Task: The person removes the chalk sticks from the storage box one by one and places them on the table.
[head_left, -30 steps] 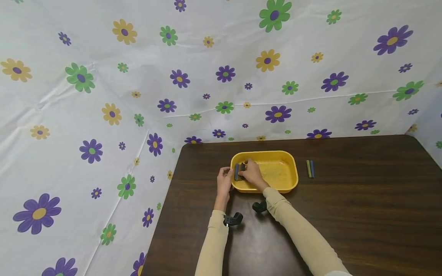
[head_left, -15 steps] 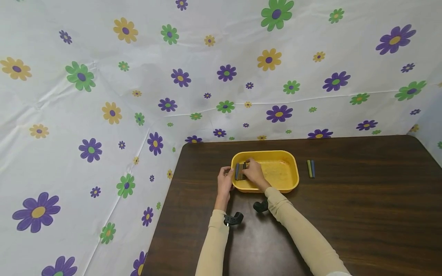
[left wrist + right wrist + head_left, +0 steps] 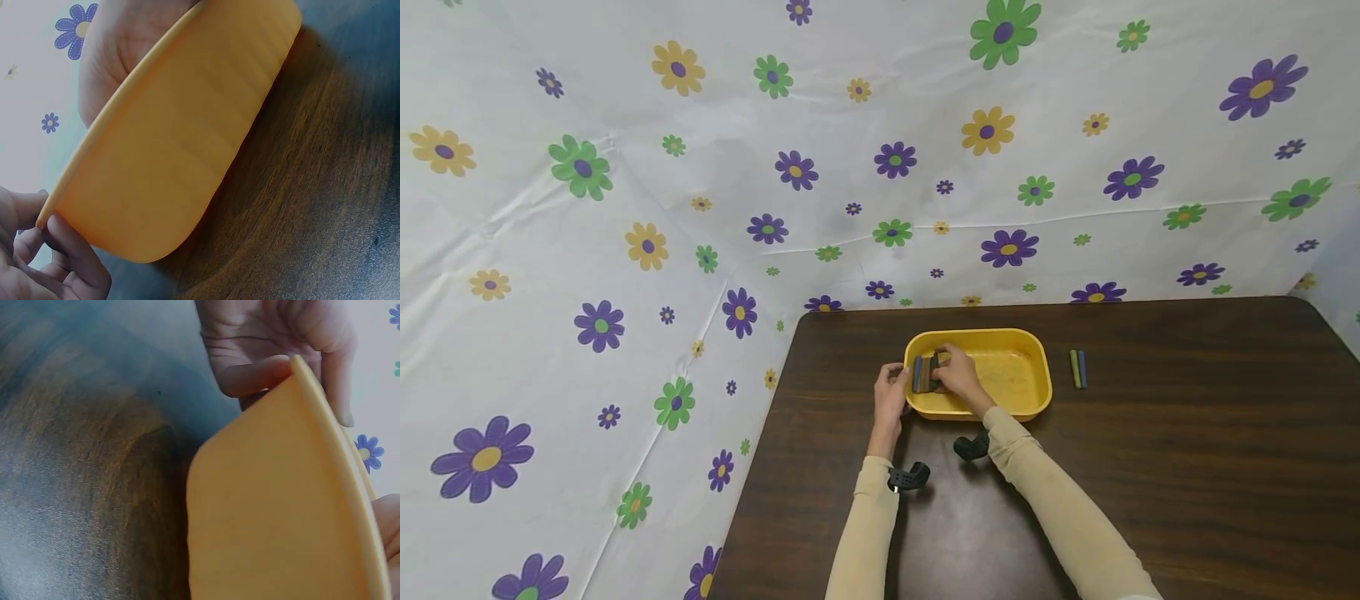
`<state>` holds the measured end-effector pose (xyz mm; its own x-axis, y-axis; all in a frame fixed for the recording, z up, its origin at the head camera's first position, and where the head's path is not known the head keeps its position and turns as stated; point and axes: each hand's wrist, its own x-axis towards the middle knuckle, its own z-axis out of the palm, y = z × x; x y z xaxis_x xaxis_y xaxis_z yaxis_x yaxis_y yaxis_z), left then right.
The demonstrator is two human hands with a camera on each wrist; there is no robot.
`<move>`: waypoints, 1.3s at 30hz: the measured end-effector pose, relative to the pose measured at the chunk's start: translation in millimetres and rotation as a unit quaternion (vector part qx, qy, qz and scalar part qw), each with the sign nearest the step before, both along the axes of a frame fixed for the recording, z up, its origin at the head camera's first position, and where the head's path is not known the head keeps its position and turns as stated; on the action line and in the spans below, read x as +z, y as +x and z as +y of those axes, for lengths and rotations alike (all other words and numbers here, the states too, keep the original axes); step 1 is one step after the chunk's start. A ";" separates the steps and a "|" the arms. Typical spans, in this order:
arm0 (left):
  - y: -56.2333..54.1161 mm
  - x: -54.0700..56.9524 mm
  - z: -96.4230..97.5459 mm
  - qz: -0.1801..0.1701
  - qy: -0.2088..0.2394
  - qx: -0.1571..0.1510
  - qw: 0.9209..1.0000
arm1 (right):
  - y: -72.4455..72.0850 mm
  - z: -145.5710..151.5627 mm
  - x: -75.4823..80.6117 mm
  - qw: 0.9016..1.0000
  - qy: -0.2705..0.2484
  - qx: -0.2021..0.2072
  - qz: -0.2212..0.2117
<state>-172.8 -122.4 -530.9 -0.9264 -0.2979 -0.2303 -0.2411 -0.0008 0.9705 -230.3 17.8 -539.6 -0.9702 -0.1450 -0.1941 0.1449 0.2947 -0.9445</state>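
Observation:
A yellow plastic tub (image 3: 1011,362) stands on the table. My left hand (image 3: 891,396) pinches its rim at the left end; in the left wrist view, the fingers of the left hand (image 3: 50,256) are on both sides of the rim. Inside, my right hand (image 3: 960,375) holds a dark stick (image 3: 934,371) between thumb and fingers, partly covering it. Left of that stick, a blue stick (image 3: 917,375) and brown sticks (image 3: 926,375) lie side by side along the tub's left wall. They resemble chalk or crayons; the exact kind is too small to tell.
A green stick (image 3: 1076,369) and another blue stick (image 3: 1082,369) lie together on the dark wooden table (image 3: 1187,442), right of the tub. A flower-patterned sheet (image 3: 850,167) hangs behind and to the left. Black cameras (image 3: 910,477) are on both wrists.
My right hand has shifted slightly right inside the tub, and more of the brown sticks now show beside the blue one. The left hand keeps its hold on the rim.

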 end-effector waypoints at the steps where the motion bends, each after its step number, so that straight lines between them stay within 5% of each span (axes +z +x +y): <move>1: 0.0 -0.6 1.0 0.000 0.000 0.000 1.000 | 0.5 2.1 0.3 1.000 -0.004 0.002 -0.003; 17: -0.3 -4.2 5.3 0.006 -0.005 0.008 1.000 | 2.3 54.6 19.6 0.995 -0.078 0.018 -0.066; 24: -1.1 -6.6 -0.7 -0.003 0.002 0.000 1.000 | 0.5 88.8 36.9 0.992 -0.111 0.039 -0.055; 39: -7.2 2.3 -14.8 -0.063 0.039 -0.040 0.996 | 11.9 159.5 60.3 0.997 -0.077 0.017 -0.018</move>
